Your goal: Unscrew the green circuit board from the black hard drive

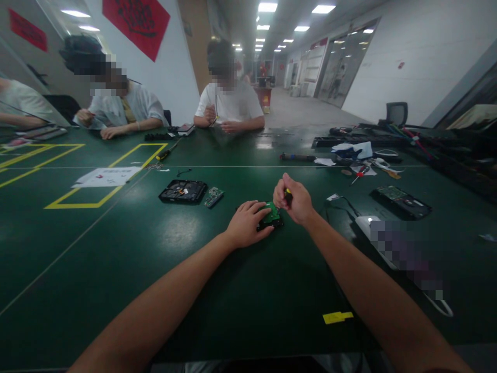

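Note:
My left hand [250, 223] lies over a hard drive [271, 217] on the green table, fingers across its top and thumb along the near side. A green circuit board faces up on this drive, partly covered by the hand. Just to the right, my right hand [295, 201] is closed in a fist round a screwdriver [288, 196] with a yellow and black handle. The screwdriver's tip is hidden or too small to make out. An opened hard drive case [183, 191] and a loose circuit board [213, 197] lie to the left.
Another hard drive [402, 202] lies at the right, near a pale cable-fed device [376, 238]. Behind it are a red screwdriver [360, 174] and a dark cylindrical tool [297, 157]. Paper [106, 176] lies at left. People sit across the table [186, 290].

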Demonstrator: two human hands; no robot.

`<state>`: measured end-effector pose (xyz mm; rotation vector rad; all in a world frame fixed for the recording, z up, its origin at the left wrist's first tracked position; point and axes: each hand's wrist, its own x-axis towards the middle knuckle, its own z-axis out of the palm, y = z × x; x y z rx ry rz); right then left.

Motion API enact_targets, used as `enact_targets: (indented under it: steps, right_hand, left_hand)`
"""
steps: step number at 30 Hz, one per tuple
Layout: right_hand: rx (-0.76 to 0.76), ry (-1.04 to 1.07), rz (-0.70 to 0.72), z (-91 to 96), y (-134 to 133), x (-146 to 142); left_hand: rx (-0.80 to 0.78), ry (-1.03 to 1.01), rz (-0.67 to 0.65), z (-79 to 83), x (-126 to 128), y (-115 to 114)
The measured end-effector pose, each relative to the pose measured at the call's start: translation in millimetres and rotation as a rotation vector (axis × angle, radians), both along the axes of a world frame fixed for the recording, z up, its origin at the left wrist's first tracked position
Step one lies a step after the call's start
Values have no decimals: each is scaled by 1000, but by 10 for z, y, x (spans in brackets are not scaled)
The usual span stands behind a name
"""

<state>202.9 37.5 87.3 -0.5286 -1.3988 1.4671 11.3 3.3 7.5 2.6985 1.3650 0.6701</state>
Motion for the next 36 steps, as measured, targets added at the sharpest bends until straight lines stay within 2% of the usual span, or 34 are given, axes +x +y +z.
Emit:
enact_targets:
  steps: [5, 12, 18, 25, 31, 36]
  right_hand:
    - [39, -75, -60, -14, -20, 0]
    - [-16, 143, -202, -25, 75, 6]
    - [-34, 203, -282, -38, 128, 6]
    - [-12, 204, -312, -41, 140, -20]
    - [-45, 276, -246, -42, 171, -3]
    - [-11, 261, -289, -82, 160, -36]
  left_hand:
    - [2, -3, 0, 11, 3, -12]
    - [11, -11, -2, 10, 3, -9]
    - [4, -9, -3, 19, 1, -13]
    - [4, -7, 4, 10, 2, -14]
    - [15, -5, 7, -1, 3, -11]
    - [10, 2, 2, -7, -1, -2]
